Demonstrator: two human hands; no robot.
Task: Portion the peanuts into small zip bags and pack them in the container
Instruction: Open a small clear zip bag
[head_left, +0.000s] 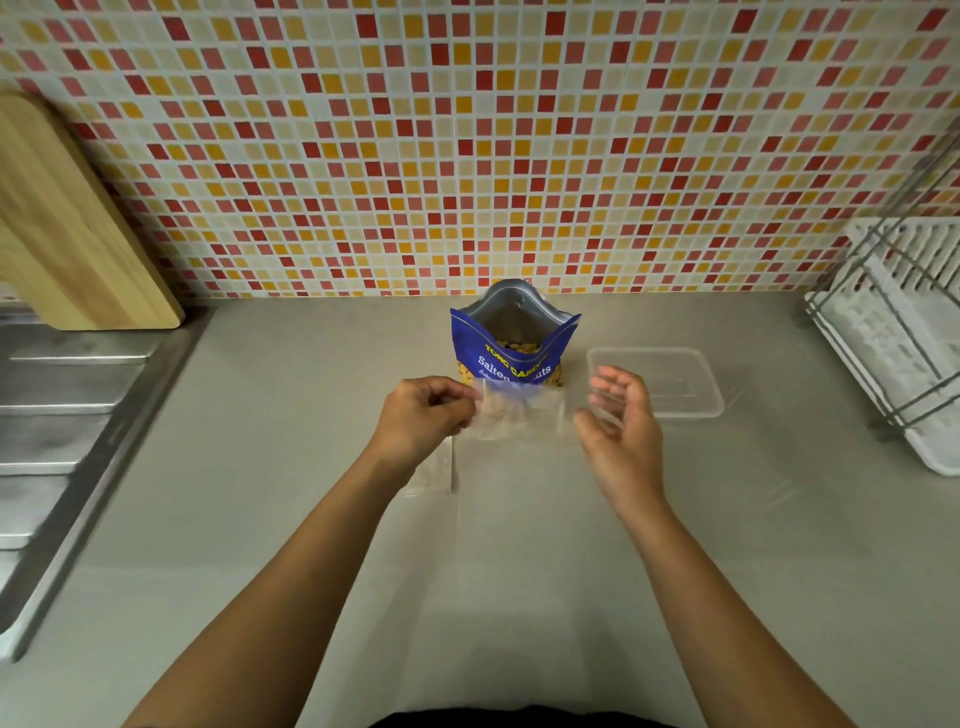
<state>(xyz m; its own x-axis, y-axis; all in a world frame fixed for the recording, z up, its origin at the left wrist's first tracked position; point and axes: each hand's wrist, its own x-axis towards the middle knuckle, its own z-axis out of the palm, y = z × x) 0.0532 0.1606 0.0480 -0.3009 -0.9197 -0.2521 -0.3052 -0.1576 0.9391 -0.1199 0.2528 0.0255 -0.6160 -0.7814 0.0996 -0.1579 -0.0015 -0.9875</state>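
On a grey countertop (519, 571) below a tiled wall, an opened blue peanut bag (511, 353) is seen standing upright, with nuts visible inside. A clear, empty container (670, 384) is set just to its right. A small zip bag (519, 413) is held up in front of the peanut bag, above a flat stack of spare bags (434, 475).

The step in hand is judged to be opening the zip bag. It would be done best if both lips of the seal were pinched separately and drawn apart, so the mouth gapes wide before any pouring.

The bag's left edge is pinched by the left hand (421, 421), fingers curled. The right hand (621, 415) is held half open beside the other edge, palm inward. Whether it has hold cannot be told through the blur.
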